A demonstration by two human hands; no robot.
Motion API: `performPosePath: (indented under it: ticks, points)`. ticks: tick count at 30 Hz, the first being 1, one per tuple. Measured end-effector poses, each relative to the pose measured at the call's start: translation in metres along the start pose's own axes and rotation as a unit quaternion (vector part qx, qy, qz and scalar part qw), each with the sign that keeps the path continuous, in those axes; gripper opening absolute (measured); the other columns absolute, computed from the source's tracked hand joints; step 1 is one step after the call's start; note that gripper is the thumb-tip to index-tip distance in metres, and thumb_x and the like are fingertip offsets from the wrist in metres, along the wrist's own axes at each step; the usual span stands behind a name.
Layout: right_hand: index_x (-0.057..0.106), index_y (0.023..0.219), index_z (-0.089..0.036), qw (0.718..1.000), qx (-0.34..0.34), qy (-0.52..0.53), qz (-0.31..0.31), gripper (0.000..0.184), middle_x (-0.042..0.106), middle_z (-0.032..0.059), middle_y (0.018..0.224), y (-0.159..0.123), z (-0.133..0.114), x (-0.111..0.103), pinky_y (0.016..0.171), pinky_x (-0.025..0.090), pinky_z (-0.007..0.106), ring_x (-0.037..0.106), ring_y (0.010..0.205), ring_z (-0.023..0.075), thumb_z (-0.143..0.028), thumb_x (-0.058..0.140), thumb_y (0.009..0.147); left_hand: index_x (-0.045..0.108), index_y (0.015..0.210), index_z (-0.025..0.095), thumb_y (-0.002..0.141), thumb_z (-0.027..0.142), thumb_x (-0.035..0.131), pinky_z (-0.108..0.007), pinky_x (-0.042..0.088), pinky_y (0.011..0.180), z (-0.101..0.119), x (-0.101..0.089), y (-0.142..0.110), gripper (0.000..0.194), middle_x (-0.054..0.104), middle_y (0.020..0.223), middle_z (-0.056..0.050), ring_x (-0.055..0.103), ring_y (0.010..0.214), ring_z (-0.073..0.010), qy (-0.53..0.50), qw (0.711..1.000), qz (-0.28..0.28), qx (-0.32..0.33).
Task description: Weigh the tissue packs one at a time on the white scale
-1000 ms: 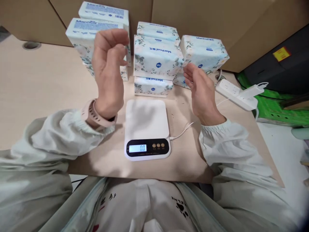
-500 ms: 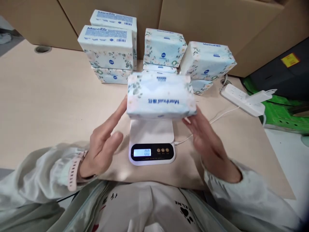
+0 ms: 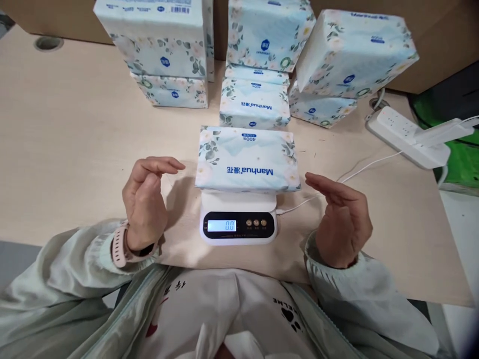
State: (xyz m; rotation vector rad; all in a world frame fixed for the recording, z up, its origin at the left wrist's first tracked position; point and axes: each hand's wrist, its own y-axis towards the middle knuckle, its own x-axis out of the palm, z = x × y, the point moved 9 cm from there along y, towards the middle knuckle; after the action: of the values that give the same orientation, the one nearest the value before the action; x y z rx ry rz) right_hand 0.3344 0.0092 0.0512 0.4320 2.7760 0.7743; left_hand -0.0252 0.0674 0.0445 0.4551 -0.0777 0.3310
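A tissue pack (image 3: 247, 158) with a floral print lies on the white digital scale (image 3: 239, 202). Its label faces up and reads upside down to me. The scale's lit display (image 3: 221, 226) shows 0.0. To the left of the pack, my left hand (image 3: 147, 199) is open and apart from it, with fingers curved toward the pack. My right hand (image 3: 340, 217) is likewise open on the other side, fingertips a short gap from the pack's right end. Neither hand holds anything.
Stacked tissue packs stand behind the scale at left (image 3: 164, 60), middle (image 3: 258, 94) and right (image 3: 355, 55). A white power strip (image 3: 407, 134) lies at the right, and a thin cable (image 3: 299, 203) runs to the scale. Cardboard boxes (image 3: 67, 25) line the back.
The tissue pack has come down onto the scale. Both hands have let go of it and moved outward to either side. My view has tilted downward and closer.
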Motion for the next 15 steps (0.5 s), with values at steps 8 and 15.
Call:
performPosePath:
  ticks: [8, 15]
  points:
    - [0.080, 0.129, -0.034, 0.999, 0.028, 0.002, -0.038, 0.028, 0.084, 0.0044, 0.132, -0.003, 0.009, 0.008, 0.117, 0.060, 0.058, 0.079, 0.127, 0.0320, -0.038, 0.060, 0.109, 0.059, 0.067, 0.023, 0.089, 0.035, 0.067, -0.044, 0.046, 0.088, 0.002, -0.002, 0.004, 0.027, 0.054, 0.069, -0.003, 0.064, 0.075, -0.0264, -0.007, 1.000, 0.017, 0.012]
    - [0.079, 0.127, -0.038, 0.997, 0.055, -0.025, -0.052, 0.029, 0.083, 0.0043, 0.133, -0.005, 0.012, 0.010, 0.116, 0.061, 0.064, 0.078, 0.129, 0.0356, -0.045, 0.057, 0.110, 0.052, 0.063, 0.022, 0.088, 0.044, 0.073, -0.041, 0.046, 0.082, 0.003, -0.003, 0.006, 0.039, 0.047, 0.066, -0.001, 0.063, 0.070, -0.0233, -0.022, 0.999, 0.023, 0.011]
